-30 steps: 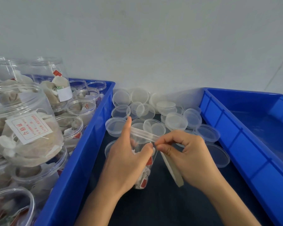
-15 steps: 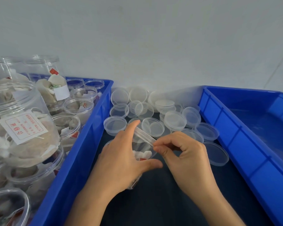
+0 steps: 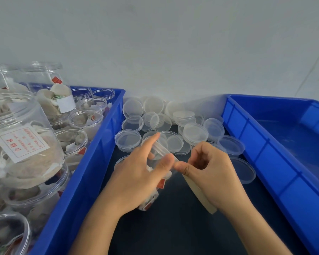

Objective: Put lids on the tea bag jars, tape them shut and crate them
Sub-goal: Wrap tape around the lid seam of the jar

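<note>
Since a moment ago the tape roll [image 3: 201, 195] has reappeared under the right hand [image 3: 213, 173], whose thumb now meets the left thumb at the lid seam. Two blue crates flank the dark worktop [image 3: 173, 232]: the left crate [image 3: 92, 162] crowded with open tea bag jars, the right crate [image 3: 276, 159] showing no jars. Loose clear lids [image 3: 173, 126] lie heaped between them. Left hand [image 3: 136, 173] is wrapped around the tilted jar [image 3: 155, 183] just above the worktop; right fingers are curled, pinching at the tape. That jar looks light, thin-walled and slick, so holding its body firmly, not the lid, seems wise
</note>
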The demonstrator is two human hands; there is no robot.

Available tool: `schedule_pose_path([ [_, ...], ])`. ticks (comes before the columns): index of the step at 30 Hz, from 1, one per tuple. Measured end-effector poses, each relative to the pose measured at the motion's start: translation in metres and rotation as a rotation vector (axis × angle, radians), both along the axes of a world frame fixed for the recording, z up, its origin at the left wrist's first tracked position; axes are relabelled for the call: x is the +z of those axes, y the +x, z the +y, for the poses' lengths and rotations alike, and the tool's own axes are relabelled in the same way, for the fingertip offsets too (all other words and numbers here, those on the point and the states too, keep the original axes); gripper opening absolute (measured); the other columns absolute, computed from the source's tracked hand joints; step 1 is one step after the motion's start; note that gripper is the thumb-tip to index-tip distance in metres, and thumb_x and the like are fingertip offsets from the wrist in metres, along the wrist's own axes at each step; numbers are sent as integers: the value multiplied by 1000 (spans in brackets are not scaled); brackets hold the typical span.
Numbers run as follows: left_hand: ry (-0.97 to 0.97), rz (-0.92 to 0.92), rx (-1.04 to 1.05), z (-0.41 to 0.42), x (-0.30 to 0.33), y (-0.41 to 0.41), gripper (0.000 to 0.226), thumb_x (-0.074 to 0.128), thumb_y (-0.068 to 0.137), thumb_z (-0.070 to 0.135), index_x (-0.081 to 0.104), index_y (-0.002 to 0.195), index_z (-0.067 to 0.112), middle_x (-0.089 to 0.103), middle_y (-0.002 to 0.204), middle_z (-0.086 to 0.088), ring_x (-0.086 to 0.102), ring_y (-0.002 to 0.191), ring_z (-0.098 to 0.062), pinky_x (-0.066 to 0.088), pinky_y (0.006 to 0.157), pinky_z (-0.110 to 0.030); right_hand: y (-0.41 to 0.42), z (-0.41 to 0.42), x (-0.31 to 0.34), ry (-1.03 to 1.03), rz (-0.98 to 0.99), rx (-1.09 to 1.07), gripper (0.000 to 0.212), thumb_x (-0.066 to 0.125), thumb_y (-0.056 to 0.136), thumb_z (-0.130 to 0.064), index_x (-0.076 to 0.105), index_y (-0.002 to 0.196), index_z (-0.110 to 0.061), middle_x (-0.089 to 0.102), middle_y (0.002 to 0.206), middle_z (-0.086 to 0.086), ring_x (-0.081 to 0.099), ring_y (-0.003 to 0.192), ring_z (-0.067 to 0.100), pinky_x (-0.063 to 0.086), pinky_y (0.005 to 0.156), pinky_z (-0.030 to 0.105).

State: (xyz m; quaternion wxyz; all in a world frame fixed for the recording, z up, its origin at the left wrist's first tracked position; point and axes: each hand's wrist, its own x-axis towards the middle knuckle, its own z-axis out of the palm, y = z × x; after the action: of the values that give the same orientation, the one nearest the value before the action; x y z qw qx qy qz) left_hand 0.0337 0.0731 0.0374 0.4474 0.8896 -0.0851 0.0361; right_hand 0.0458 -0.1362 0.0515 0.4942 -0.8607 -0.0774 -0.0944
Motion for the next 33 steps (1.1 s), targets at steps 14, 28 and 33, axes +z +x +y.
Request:
schedule_pose_path([
  [14, -13, 40, 106, 2, -1, 20, 82, 34, 69, 100, 30, 145, 70, 62, 113, 26, 57, 97, 10, 39, 71, -15, 4, 11, -4, 172, 54, 40, 20, 72, 92, -51, 78, 82, -35, 74, 77, -4, 67, 70, 10, 54, 65, 23],
  [28, -189, 3, 247, -1, -12, 20, 72, 44, 78, 89, 41, 145, 62, 64, 105, 26, 63, 95, 6, 46, 73, -20, -50, 48, -25, 78, 96, 7, 67, 79, 82, -54, 30, 127, -57, 73, 93, -23, 70, 87, -4, 56, 76, 23],
  [33, -210, -38, 287, -3, -11, 15, 76, 45, 79, 91, 42, 147, 57, 66, 102, 22, 64, 92, 10, 45, 70, -19, -40, 40, -16, 65, 61, 37, 55, 65, 84, -29, 37, 121, -59, 69, 75, -10, 65, 66, 7, 52, 59, 26],
])
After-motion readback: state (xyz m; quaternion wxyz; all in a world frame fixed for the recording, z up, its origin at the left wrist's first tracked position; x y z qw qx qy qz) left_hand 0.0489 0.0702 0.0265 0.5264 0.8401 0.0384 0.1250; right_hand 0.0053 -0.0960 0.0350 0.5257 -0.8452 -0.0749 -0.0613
